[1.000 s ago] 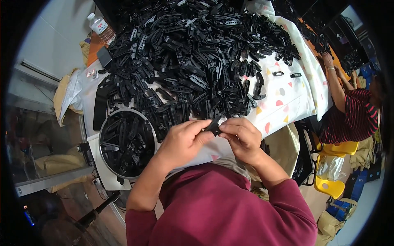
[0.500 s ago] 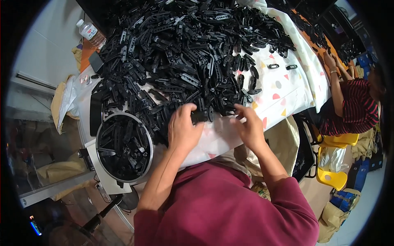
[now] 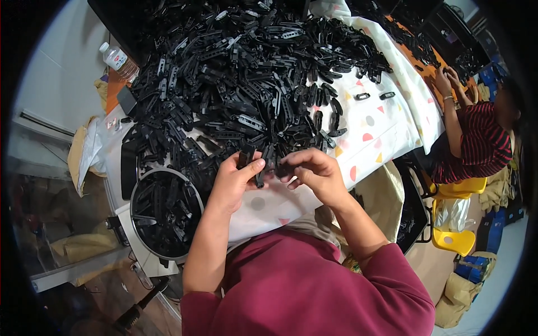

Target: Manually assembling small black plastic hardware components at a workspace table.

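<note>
A large heap of narrow black plastic pieces (image 3: 235, 84), some slotted, covers much of the patterned white tablecloth (image 3: 372, 137). At the heap's near edge, my left hand (image 3: 236, 182) pinches a black plastic piece (image 3: 246, 155) between thumb and fingers. Close beside it on the right, my right hand (image 3: 318, 176) has curled fingers around another dark piece (image 3: 283, 168), partly hidden by them. A further slender black piece (image 3: 260, 178) shows between the two hands; which hand touches it is unclear.
Left of my forearm stands a round silver-rimmed container (image 3: 131, 215) of black pieces. A plastic bottle (image 3: 119, 60) is at the far left. Two single pieces lie apart on the cloth, one of them a small black part (image 3: 387, 96). A person in a striped shirt (image 3: 485, 140) works at right.
Both hands have come closer together. My left hand has turned and now pinches a black piece; my right hand has moved left, its fingers curling around a dark piece. The view has shifted slightly.
</note>
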